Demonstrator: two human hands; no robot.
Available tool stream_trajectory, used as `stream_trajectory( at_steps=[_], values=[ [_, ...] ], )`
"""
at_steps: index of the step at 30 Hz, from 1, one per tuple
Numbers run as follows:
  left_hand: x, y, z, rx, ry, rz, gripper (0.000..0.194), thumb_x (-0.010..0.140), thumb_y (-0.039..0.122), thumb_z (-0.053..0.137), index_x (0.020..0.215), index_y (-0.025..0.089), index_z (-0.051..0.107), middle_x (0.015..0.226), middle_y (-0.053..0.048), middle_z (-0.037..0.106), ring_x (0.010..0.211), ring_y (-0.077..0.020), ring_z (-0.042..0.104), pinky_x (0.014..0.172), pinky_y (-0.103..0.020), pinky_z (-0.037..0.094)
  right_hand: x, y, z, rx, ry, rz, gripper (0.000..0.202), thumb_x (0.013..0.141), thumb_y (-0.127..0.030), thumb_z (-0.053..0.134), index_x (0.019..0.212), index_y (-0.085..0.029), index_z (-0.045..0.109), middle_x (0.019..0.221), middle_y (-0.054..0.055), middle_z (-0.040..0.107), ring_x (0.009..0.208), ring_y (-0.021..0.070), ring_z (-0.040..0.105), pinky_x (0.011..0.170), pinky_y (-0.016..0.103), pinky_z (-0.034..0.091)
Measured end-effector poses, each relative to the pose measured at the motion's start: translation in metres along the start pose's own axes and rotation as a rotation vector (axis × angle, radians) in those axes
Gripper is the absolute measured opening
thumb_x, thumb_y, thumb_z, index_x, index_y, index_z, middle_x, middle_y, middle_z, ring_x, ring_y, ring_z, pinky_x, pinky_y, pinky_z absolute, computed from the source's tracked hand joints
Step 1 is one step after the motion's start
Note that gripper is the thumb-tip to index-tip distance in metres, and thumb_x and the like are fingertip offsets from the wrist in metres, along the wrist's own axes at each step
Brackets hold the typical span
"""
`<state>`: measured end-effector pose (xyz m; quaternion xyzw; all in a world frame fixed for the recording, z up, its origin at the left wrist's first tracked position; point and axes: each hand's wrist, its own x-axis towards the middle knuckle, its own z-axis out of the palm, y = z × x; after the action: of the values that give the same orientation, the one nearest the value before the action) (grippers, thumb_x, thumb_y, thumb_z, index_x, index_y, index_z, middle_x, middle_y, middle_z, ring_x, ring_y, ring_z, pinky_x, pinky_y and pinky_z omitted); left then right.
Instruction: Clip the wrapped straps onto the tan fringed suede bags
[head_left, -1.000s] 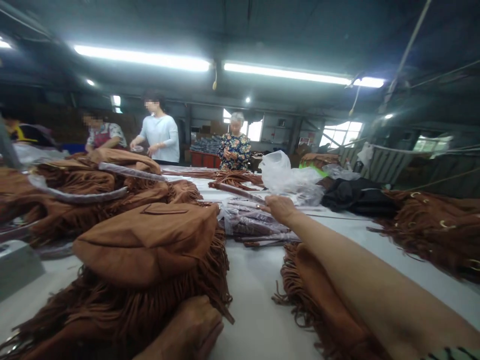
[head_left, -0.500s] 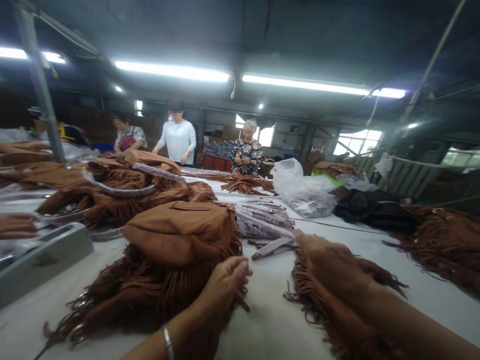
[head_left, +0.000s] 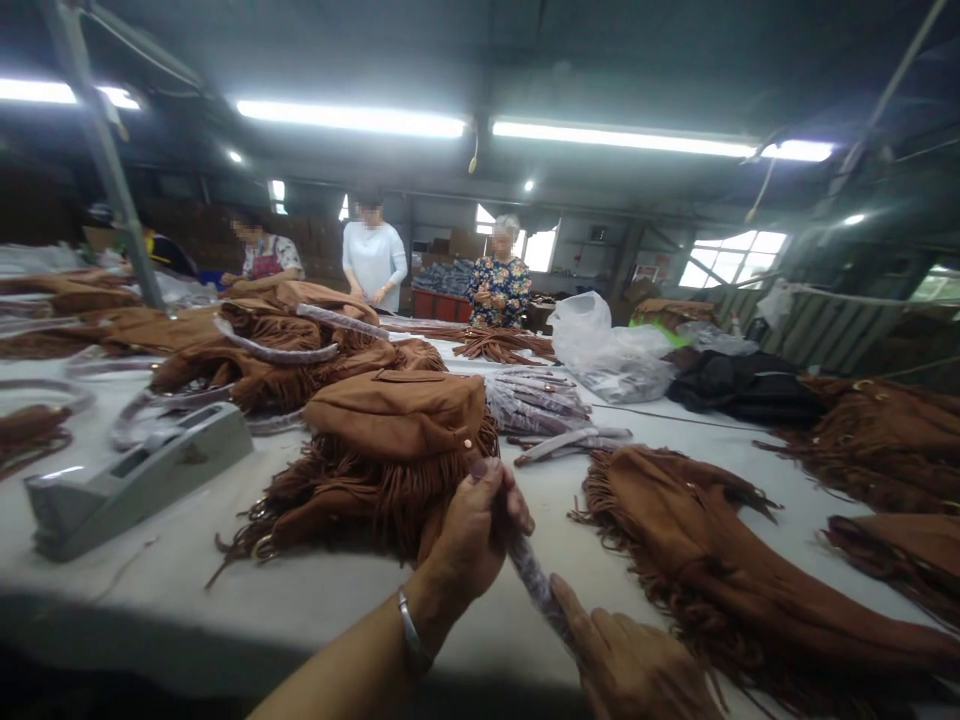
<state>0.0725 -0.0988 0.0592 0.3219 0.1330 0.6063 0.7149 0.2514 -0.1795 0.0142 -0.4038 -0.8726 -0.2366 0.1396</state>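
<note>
holding a slim, shiny plastic-wrapped strap (head_left: pixel 534 578)

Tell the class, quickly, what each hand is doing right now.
Left hand: closed on the wrapped strap.
Right hand: on the same strap, lower down.

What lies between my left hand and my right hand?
A wrapped strap runs from the left hand to the right hand, above the white table, as the head view shows.
</note>
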Motion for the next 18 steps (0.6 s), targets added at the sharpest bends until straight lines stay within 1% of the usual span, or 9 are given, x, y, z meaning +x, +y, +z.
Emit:
stream_trajectory(
  at_steps=[2, 4, 6, 7, 10, 13, 14, 16, 18],
  values=[
    [-0.008, 0.003, 0.001, -0.070, -0.064, -0.031, 0.028, 0.081, 0.040, 0.055, 0.070, 0.018, 0.042, 0.048, 0.006, 0.038, 0.043, -0.0067, 0.036, 0.048, -0.021, 0.034, 0.001, 0.001, -0.005, 0.150, -0.055, 0.042, 0.059, 0.073, -0.017, 0.050, 0.131, -0.016, 0.039, 0.072, 0.005, 0.064, 0.059, 0.0192, 0.060, 0.051, 0.028, 0.045],
    [-0.013, 0.004, 0.001, -0.105, -0.112, -0.047, 0.027, 0.083, 0.036, 0.053, 0.067, 0.017, 0.041, 0.047, 0.007, 0.034, 0.042, -0.0065, 0.032, 0.045, -0.021, 0.032, 0.009, 0.006, -0.017, 0.352, -0.153, 0.129, 0.047, 0.077, -0.033, 0.054, 0.122, -0.020, 0.050, 0.080, 0.005, 0.066, 0.066, 0.0188, 0.062, 0.056, 0.028, 0.049],
    [-0.014, 0.002, 0.000, -0.140, -0.133, -0.051, 0.024, 0.084, 0.032, 0.051, 0.067, 0.017, 0.042, 0.045, 0.006, 0.032, 0.040, -0.0066, 0.029, 0.043, -0.020, 0.028, 0.025, 0.015, -0.034, 0.563, -0.211, 0.245, 0.039, 0.081, -0.045, 0.050, 0.112, -0.022, 0.057, 0.088, 0.005, 0.066, 0.074, 0.0174, 0.062, 0.064, 0.026, 0.050],
    [-0.014, 0.000, 0.000, -0.164, -0.131, -0.052, 0.024, 0.084, 0.031, 0.050, 0.066, 0.017, 0.042, 0.044, 0.007, 0.031, 0.039, -0.0065, 0.027, 0.041, -0.020, 0.026, 0.035, 0.020, -0.042, 0.646, -0.201, 0.311, 0.037, 0.084, -0.047, 0.046, 0.108, -0.022, 0.060, 0.092, 0.005, 0.065, 0.078, 0.0168, 0.061, 0.068, 0.026, 0.050],
    [-0.014, -0.006, 0.001, -0.239, -0.110, -0.070, 0.024, 0.084, 0.028, 0.048, 0.063, 0.017, 0.042, 0.043, 0.007, 0.026, 0.037, -0.0061, 0.021, 0.039, -0.019, 0.021, 0.070, 0.032, -0.059, 0.779, -0.068, 0.477, 0.034, 0.085, -0.045, 0.045, 0.099, -0.020, 0.062, 0.096, 0.006, 0.064, 0.087, 0.0177, 0.059, 0.077, 0.028, 0.047],
    [-0.014, -0.010, 0.002, -0.280, -0.134, -0.135, 0.022, 0.080, 0.025, 0.049, 0.060, 0.017, 0.043, 0.041, 0.007, 0.022, 0.036, -0.0061, 0.018, 0.037, -0.019, 0.017, 0.102, 0.038, -0.058, 0.902, -0.001, 0.527, 0.030, 0.081, -0.042, 0.051, 0.094, -0.017, 0.063, 0.096, 0.006, 0.064, 0.089, 0.0185, 0.058, 0.080, 0.029, 0.044],
    [-0.014, -0.012, 0.001, -0.290, -0.149, -0.165, 0.021, 0.078, 0.025, 0.049, 0.059, 0.017, 0.043, 0.041, 0.007, 0.021, 0.035, -0.0061, 0.017, 0.037, -0.019, 0.017, 0.111, 0.038, -0.055, 0.978, -0.025, 0.517, 0.029, 0.080, -0.040, 0.053, 0.093, -0.017, 0.064, 0.095, 0.005, 0.064, 0.088, 0.0181, 0.057, 0.079, 0.029, 0.044],
    [-0.015, -0.014, 0.000, -0.316, -0.185, -0.253, 0.021, 0.074, 0.026, 0.050, 0.056, 0.016, 0.045, 0.039, 0.008, 0.019, 0.035, -0.0061, 0.018, 0.036, -0.019, 0.017, 0.126, 0.036, -0.047, 1.170, -0.148, 0.488, 0.024, 0.078, -0.036, 0.054, 0.087, -0.015, 0.063, 0.086, 0.004, 0.064, 0.082, 0.0155, 0.057, 0.073, 0.025, 0.044],
    [-0.016, -0.017, -0.002, -0.341, -0.208, -0.338, 0.018, 0.070, 0.027, 0.050, 0.057, 0.015, 0.048, 0.039, 0.007, 0.020, 0.034, -0.0064, 0.020, 0.036, -0.020, 0.018, 0.135, 0.030, -0.039, 1.344, -0.304, 0.493, 0.021, 0.077, -0.034, 0.054, 0.073, -0.015, 0.060, 0.065, -0.001, 0.058, 0.062, 0.0102, 0.053, 0.055, 0.020, 0.041]
  ],
)
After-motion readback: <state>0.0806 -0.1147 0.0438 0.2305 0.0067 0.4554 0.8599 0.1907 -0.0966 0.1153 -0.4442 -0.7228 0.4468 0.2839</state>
